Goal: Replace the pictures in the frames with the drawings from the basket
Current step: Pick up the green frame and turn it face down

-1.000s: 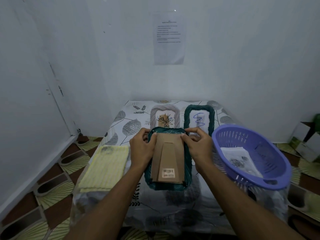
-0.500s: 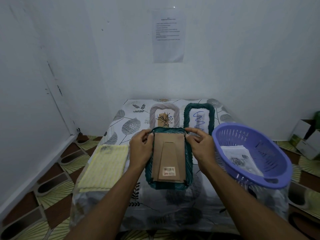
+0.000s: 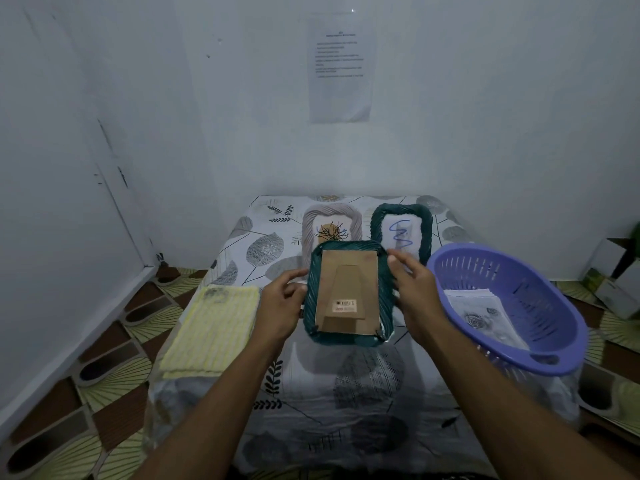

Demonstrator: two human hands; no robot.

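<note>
Teal woven frame (image 3: pixel 385 299), cardboard back (image 3: pixel 348 289) up, between left hand (image 3: pixel 277 306), right hand (image 3: pixel 417 296).

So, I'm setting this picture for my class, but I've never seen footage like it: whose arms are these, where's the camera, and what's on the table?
The camera sits on a person's head, looking down, so these are their own arms. The left hand and right hand hold a green woven frame by its sides, cardboard back facing up. Behind it on the table lie a beige frame and another green frame. A purple basket with drawings stands right, a yellow cloth left.
</note>
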